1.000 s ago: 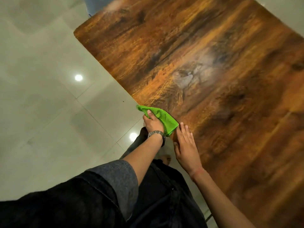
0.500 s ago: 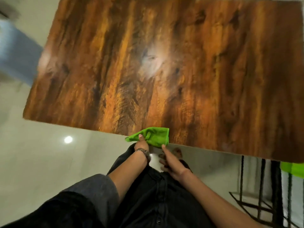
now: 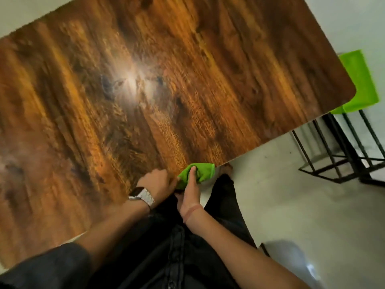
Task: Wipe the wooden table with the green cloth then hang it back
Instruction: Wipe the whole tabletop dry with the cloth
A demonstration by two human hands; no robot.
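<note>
The wooden table (image 3: pixel 187 69) fills most of the head view, with a bright glare spot near its middle. A folded green cloth (image 3: pixel 203 172) lies at the table's near edge. My right hand (image 3: pixel 190 189) holds it from below, thumb laid over the top. My left hand (image 3: pixel 159 182), with a metal watch on the wrist, sits just left of the cloth on the table edge. Its curled fingers meet the cloth's left end. The picture is blurred, so the fingertips are hard to make out.
A black metal rack (image 3: pixel 333 163) stands on the pale floor at the right, past the table's corner. More green cloth (image 3: pixel 358 84) hangs on it. My dark trousers are below the hands.
The view has swung so the table's right corner and the rack show. My right hand came up from below the edge and took hold of the cloth beside my left hand.
</note>
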